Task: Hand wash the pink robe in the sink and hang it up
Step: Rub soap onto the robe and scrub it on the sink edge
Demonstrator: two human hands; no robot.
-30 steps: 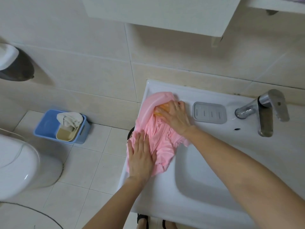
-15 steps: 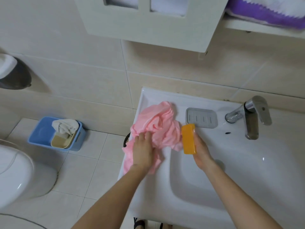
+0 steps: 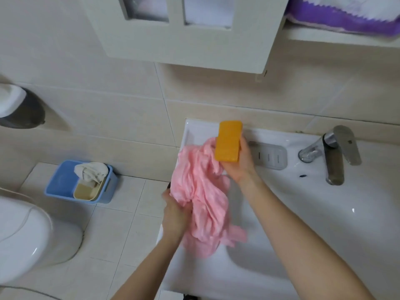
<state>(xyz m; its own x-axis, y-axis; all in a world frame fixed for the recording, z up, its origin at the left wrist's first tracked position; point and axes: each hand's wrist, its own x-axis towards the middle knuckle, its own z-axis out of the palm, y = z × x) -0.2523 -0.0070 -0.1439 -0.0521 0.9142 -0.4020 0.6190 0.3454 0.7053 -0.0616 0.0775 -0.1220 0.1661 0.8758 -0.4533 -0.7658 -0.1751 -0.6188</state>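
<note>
The left hand (image 3: 176, 215) clutches the bunched pink robe (image 3: 201, 191) on the white sink's (image 3: 303, 224) left ledge, while the right hand (image 3: 238, 165) grips an orange soap bar (image 3: 229, 141) upright at the robe's 1 o'clock.

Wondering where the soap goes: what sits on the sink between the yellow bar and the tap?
A grey soap dish lies on the sink's ledge, between the soap bar in the right hand and the tap; the head view shows it.
</note>
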